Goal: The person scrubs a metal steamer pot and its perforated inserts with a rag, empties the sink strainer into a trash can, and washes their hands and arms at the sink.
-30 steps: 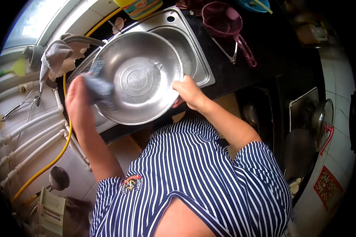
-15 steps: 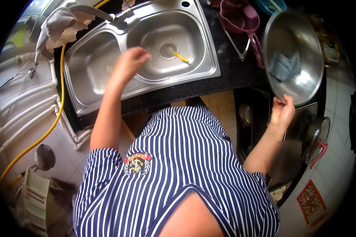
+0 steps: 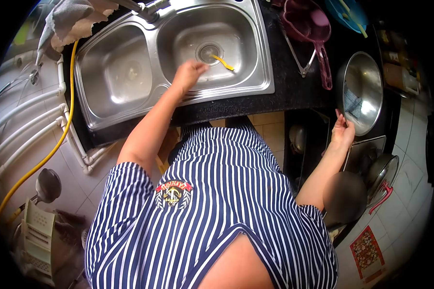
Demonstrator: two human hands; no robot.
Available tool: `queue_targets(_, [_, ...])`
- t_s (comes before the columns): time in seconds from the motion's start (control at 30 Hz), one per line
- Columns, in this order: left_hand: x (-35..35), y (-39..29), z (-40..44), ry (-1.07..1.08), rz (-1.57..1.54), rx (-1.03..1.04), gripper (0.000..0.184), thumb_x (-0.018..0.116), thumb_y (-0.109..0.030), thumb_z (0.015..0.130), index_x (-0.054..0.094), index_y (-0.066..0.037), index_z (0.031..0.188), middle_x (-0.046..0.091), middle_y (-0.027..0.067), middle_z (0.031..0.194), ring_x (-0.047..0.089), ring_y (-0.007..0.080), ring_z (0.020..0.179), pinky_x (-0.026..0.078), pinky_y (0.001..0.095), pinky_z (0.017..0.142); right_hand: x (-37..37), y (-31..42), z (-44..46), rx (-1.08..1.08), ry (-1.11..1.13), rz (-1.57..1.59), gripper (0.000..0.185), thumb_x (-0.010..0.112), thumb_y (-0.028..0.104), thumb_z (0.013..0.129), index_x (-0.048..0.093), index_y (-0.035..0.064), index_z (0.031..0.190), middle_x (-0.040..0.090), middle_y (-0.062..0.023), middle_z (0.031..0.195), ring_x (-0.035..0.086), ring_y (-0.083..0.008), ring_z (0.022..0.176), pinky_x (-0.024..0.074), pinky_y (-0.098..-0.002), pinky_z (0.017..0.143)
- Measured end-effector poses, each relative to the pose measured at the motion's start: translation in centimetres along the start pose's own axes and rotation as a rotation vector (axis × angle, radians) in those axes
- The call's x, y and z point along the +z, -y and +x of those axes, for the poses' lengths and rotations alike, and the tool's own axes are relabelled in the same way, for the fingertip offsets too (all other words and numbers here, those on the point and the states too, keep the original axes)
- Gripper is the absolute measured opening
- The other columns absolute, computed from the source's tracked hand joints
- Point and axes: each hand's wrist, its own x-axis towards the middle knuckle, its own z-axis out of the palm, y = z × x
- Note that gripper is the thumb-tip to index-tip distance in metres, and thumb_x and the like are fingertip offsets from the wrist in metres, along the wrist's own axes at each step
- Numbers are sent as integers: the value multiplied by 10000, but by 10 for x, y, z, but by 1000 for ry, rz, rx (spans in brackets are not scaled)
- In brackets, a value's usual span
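Note:
My left hand [image 3: 191, 75] hovers over the near side of the right sink basin, its fingers loosely bent and slightly apart, with nothing visible in them. Near its fingertips, a thin yellow strip-like thing [image 3: 223, 63] lies beside the drain. On the right, my right hand [image 3: 343, 132] pinches the near rim of a large stainless steel bowl [image 3: 370, 98], which looks tilted. Inside that bowl lies a grey-blue cloth [image 3: 353, 104], partly hidden by the bowl's wall.
A double-basin steel sink [image 3: 271, 82] is set in the black counter [image 3: 299, 91]. A maroon long-handled colander [image 3: 324, 62] and a blue basket [image 3: 340, 13] sit behind. A glass-lidded pot [image 3: 383, 171] stands right. A yellow hose [image 3: 73, 106] and white pipes [image 3: 29, 127] run left.
My left hand has moved right, toward the yellow strip. My right hand still holds the bowl, which now sits lower and farther right in view. The view has shifted slightly.

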Motion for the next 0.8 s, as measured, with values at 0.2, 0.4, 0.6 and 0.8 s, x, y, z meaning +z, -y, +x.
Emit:
queue_targets(0.2, [-39,-27,0,-503,-58,-89,305,642,-144,799,674,-115,1100,598,118,1179,587,262,1038,456,346,883,7,-16,11,134,91,113,312,484,48,848,427,-176,1058,530,-283,1050,605,-378,963,591,-358,799])
queue_targets(0.4, [-57,1,-63,-851,15,311,319,537,-61,821,643,-99,1119,603,112,1162,543,290,1114,421,355,953,39,-38,-81,246,157,-66,423,491,357,959,512,-26,1136,608,-185,1047,635,-258,858,570,-381,772])
queue_targets(0.6, [-59,59,-144,-952,58,-17,238,526,-61,834,669,-68,1025,633,133,1052,578,302,1027,441,355,902,144,-104,-153,2,759,-812,194,520,110,948,567,-22,1082,632,-112,932,625,-139,744,555,-272,648])
queue_targets(0.8, [-72,91,-185,-1094,22,-247,246,520,-66,840,681,-73,1027,640,100,1063,617,256,987,451,331,906,199,-177,-103,-439,1350,-1590,251,547,172,881,617,15,1063,638,-159,999,620,-305,949,485,-384,839])
